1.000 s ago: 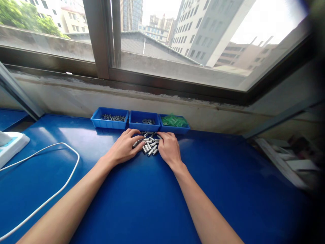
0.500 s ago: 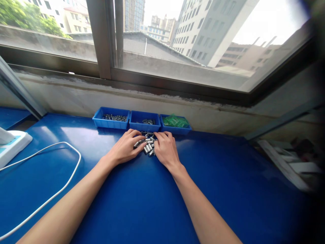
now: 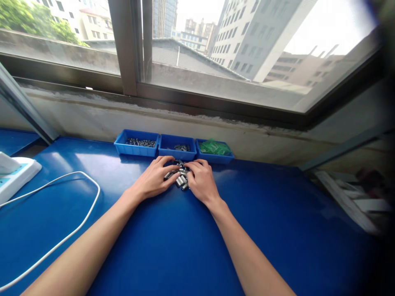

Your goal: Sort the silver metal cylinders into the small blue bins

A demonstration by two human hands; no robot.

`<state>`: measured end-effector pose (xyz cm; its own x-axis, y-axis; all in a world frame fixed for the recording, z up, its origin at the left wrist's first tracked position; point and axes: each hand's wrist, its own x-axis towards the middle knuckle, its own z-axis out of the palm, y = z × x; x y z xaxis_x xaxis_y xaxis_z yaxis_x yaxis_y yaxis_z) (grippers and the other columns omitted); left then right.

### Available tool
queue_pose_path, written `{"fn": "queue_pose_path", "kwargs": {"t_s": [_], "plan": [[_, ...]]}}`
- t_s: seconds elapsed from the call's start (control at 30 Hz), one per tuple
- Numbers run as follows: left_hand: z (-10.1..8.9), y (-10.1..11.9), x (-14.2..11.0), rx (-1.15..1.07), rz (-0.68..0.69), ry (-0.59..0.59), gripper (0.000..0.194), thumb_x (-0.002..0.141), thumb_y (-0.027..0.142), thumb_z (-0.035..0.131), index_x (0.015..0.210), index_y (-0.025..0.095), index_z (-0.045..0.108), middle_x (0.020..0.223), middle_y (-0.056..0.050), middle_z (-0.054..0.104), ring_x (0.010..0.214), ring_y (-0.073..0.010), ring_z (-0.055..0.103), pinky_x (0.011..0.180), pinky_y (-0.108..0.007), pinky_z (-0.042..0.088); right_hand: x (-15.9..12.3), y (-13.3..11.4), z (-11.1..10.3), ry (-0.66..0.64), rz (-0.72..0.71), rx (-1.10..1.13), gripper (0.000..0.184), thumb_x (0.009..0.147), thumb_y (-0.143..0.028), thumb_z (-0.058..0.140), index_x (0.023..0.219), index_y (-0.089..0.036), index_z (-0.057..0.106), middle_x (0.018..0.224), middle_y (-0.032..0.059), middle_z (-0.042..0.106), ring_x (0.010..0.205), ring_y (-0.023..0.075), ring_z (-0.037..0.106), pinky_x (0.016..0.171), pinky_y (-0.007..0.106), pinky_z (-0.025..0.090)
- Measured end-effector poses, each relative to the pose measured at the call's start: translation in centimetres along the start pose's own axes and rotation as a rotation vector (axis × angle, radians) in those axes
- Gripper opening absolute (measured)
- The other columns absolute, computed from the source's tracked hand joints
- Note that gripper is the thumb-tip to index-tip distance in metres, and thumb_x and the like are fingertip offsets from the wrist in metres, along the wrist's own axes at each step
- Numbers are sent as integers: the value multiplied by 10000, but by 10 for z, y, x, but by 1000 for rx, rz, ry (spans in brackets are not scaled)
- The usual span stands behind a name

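A small pile of short silvery metal cylinders (image 3: 182, 179) lies on the blue tabletop (image 3: 173, 246). My left hand (image 3: 157, 176) rests against the pile's left side, its fingers spread and curving over the edge pieces. From the right, my right hand (image 3: 202, 179) touches the pile with fingers apart and slightly bent. Neither hand has a piece lifted. Some of the cylinders are hidden beneath the fingertips. Just behind the pile stands a blue bin (image 3: 176, 154) with a few metal pieces in it.
Left of that bin, another blue bin (image 3: 135, 149) holds many small metal parts. A third bin (image 3: 216, 159) contains green plastic bags (image 3: 214, 146). A white cable (image 3: 92, 205) crosses the table's left side near a white power strip (image 3: 23, 176). The window wall borders the back.
My right fingers have shifted slightly left over the top of the pile. My left hand stays nearly in place, and the whole view has moved a little.
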<state>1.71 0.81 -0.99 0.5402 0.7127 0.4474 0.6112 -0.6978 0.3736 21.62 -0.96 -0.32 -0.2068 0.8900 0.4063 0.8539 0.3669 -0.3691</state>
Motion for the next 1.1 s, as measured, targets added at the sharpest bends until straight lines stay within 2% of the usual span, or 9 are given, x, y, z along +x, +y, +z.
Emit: {"fn": "queue_pose_path", "kwargs": {"t_s": [0.17,0.33,0.43,0.57,0.73,0.83,0.9,0.97,1.1], "plan": [[0,-1,0,-25,-13,21,353,966,408,479,1162,211,696,1244,-118,550,1144,-255,527,1033,-426,453,-1,1,3,-21,-30,74,333,862,-119,490,1096,-182,718,1117,43,733,1154,260,499,994,406,391],[1,-2,0,-39,-26,61,330,965,396,484,1085,197,717,1176,-110,569,1097,-246,541,999,-410,468,-1,1,0,49,-4,26,318,834,-95,498,1031,-168,737,1055,68,742,1119,273,517,966,424,407],[1,-1,1,-23,-49,83,327,961,391,498,1122,191,699,1152,-104,584,1077,-244,542,992,-407,468,-1,-1,-2,51,-7,-7,286,835,-105,510,975,-169,751,1003,83,749,1103,289,521,949,439,413],[0,0,1,-14,-69,81,326,956,376,507,1152,183,681,1106,-100,596,1043,-240,552,967,-399,481,-2,-6,1,22,-48,38,303,840,-103,517,1024,-170,748,1011,74,751,1120,277,519,976,429,413],[4,-5,1,-34,-130,140,336,939,225,482,1237,178,629,1148,-103,602,1078,-237,552,983,-394,482,-2,-10,4,-13,-104,111,391,824,-67,495,1124,-169,724,1099,74,735,1202,249,508,1027,399,404],[6,-9,2,-33,-174,160,369,896,146,470,1226,163,636,1173,-107,610,1110,-241,554,1006,-390,467,-1,-10,2,26,-71,105,398,818,-62,487,1117,-168,726,1079,80,739,1181,252,528,1016,404,408],[5,-9,2,-39,-225,176,363,858,127,486,1172,160,665,1111,-99,631,1032,-228,591,942,-361,493,-1,-10,1,48,-37,85,373,828,-74,487,1089,-173,735,1066,75,745,1170,266,528,1009,423,406],[2,-7,2,-58,-272,183,316,817,124,515,1066,164,705,973,-74,648,852,-191,619,802,-315,515,-2,-10,1,30,-28,72,353,840,-89,492,1079,-173,737,1070,67,747,1168,277,521,1003,432,406],[-3,-4,1,-114,-256,153,225,756,107,555,891,163,726,753,-24,629,639,-134,563,624,-258,449,-3,-14,3,-28,-54,84,341,852,-103,503,1096,-172,731,1090,58,744,1180,271,509,1006,418,404]]}}
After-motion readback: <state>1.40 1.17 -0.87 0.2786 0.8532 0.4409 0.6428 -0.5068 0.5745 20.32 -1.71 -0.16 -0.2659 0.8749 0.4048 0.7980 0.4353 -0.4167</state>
